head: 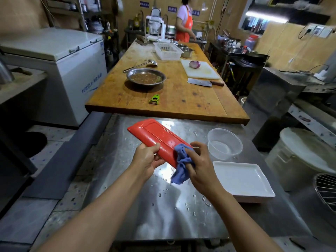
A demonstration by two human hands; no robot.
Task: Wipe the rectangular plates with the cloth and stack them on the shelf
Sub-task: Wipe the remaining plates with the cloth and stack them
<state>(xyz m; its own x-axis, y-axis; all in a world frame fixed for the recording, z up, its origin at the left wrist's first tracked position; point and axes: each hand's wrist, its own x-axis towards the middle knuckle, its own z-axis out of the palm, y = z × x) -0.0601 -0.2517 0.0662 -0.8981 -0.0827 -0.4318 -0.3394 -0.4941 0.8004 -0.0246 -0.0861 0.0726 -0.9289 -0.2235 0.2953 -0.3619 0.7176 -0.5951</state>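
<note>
A red rectangular plate (pixel 154 135) is held tilted above the wet steel table (pixel 163 206), its underside facing up. My left hand (pixel 148 158) grips its near left edge, thumb on top. My right hand (pixel 199 163) holds a crumpled blue cloth (pixel 181 163) against the plate's near end. A white rectangular plate (pixel 241 180) lies on the steel table at the right, on top of another plate whose edge shows beneath it.
A clear plastic bowl (pixel 224 143) stands beside the white plate. Beyond lies a wooden table (pixel 181 100) with a green peeler (pixel 154 99), metal pan (pixel 146 78), cleaver (pixel 204 82) and cutting board (pixel 201 70). A person in an orange apron (pixel 183 24) works at the back. A white freezer (pixel 60 70) stands left.
</note>
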